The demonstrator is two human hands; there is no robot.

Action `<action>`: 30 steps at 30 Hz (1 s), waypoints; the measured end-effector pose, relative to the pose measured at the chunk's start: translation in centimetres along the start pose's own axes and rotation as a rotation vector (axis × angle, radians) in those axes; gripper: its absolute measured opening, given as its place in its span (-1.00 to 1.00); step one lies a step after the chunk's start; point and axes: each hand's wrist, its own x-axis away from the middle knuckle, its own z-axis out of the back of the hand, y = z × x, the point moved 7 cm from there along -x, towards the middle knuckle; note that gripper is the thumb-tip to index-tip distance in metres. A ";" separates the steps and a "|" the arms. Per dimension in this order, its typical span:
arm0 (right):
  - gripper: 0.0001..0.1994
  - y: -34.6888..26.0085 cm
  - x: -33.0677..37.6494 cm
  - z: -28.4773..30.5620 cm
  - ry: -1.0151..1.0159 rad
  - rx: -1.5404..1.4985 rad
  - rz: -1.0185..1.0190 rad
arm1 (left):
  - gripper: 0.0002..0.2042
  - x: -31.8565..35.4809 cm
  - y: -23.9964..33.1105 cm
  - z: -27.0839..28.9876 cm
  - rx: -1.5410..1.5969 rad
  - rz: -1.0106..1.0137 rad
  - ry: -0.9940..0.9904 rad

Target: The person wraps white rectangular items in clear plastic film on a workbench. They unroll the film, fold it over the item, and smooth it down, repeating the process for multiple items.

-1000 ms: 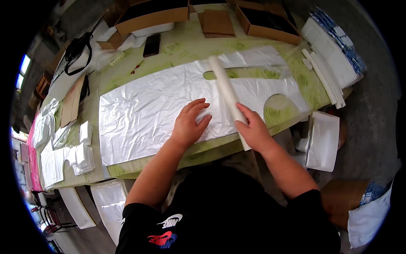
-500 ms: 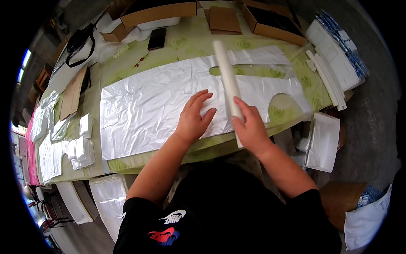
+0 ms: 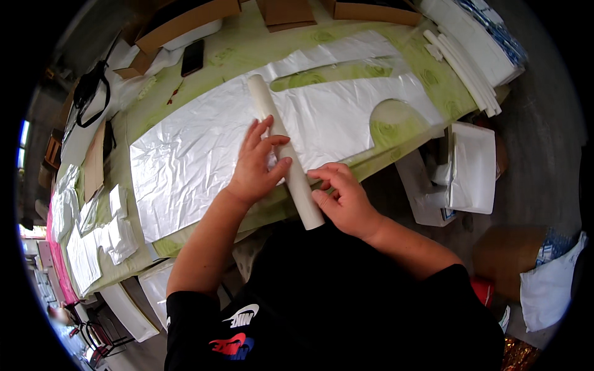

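A long white roll (image 3: 270,119) lies across a crinkled, cut-out sheet of clear plastic film (image 3: 185,161) spread on a green patterned table (image 3: 247,49). My left hand (image 3: 255,166) rests flat on the film with its fingers curled against the roll's left side. On the other side, my right hand (image 3: 342,199) touches the near end of the roll with bent fingers, close to the table's front edge. Neither hand has the roll lifted.
Open cardboard boxes (image 3: 179,21) and a dark phone (image 3: 192,57) stand along the far edge. White rolls and folded film (image 3: 470,55) pile at the right end. Cut film pieces (image 3: 93,235) lie at the left. White bags (image 3: 470,167) sit on the floor at right.
The roll has shifted leftward over the film, from the right part to near its middle. Both hands moved with it, now on either side of its near end.
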 end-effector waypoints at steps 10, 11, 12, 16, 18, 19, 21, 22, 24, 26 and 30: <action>-0.77 3.6 2.8 3.4 0.110 -0.090 -0.037 | -0.64 -9.0 7.4 -8.3 0.060 0.160 -0.512; -0.78 3.6 3.0 3.6 0.103 -0.075 -0.033 | -0.63 -9.1 6.6 -9.7 0.010 0.240 -0.623; -0.79 3.8 3.2 3.8 0.117 -0.086 -0.039 | -0.64 -9.2 6.0 -10.6 -0.056 0.200 -0.646; -0.80 6.4 4.6 4.6 0.184 -0.170 -0.122 | -0.70 -9.5 4.6 -11.4 0.039 0.321 -0.633; -0.81 7.0 5.2 5.0 0.207 -0.158 -0.130 | -0.73 -9.4 4.0 -11.5 0.078 0.374 -0.599; -0.80 6.7 5.2 5.4 0.217 -0.111 -0.102 | -0.74 -9.4 3.8 -11.5 0.114 0.416 -0.594; -0.79 5.1 4.8 6.2 0.240 0.035 0.046 | -0.76 -9.3 3.3 -11.3 0.186 0.501 -0.583; -0.78 3.6 4.3 6.7 0.251 0.133 0.168 | -0.76 -9.3 3.0 -11.1 0.228 0.535 -0.563; -0.76 1.1 3.1 7.4 0.260 0.257 0.355 | -0.75 -9.2 2.0 -10.9 0.310 0.600 -0.521; -0.74 -1.0 1.3 7.8 0.260 0.310 0.484 | -0.75 -9.2 1.6 -10.7 0.399 0.653 -0.461; -0.74 -1.2 -3.2 7.3 0.195 0.543 0.569 | -0.76 -9.1 1.7 -11.0 0.502 0.653 -0.442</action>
